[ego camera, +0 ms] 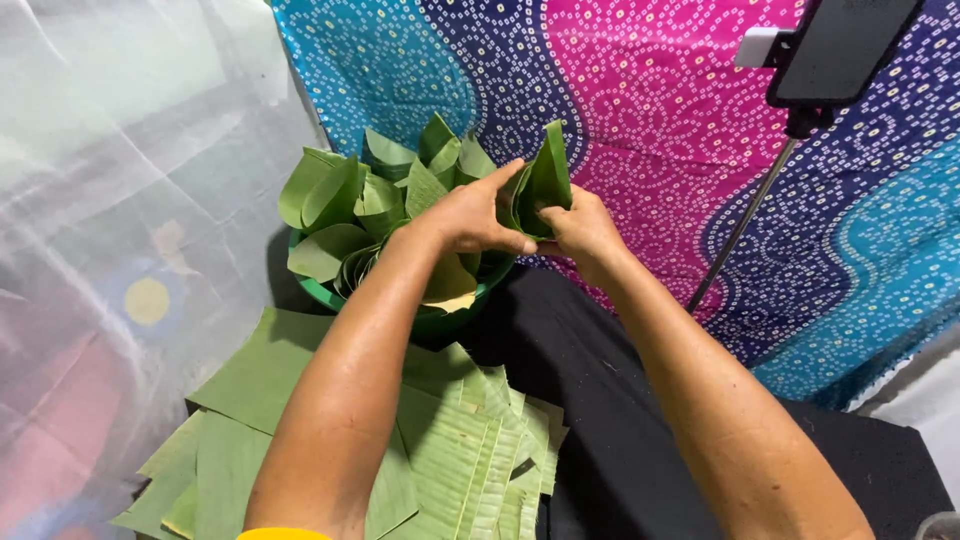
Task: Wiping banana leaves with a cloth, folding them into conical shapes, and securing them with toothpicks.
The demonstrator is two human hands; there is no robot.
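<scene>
Both my hands hold one folded green leaf piece (545, 180) above the right rim of a green bowl (425, 318). My left hand (470, 215) pinches its near side, index finger stretched along the fold. My right hand (580, 228) grips it from the right. The leaf stands upright, shaped like a cone. The bowl is packed with several similar folded leaf cones (365, 200).
A stack of flat cut banana leaf pieces (440, 440) lies on a black cloth (610, 400) below my arms. A patterned pink, blue and purple cloth (640, 110) hangs behind. A phone on a stand (840, 50) is at the upper right. A translucent plastic sheet (130, 200) covers the left.
</scene>
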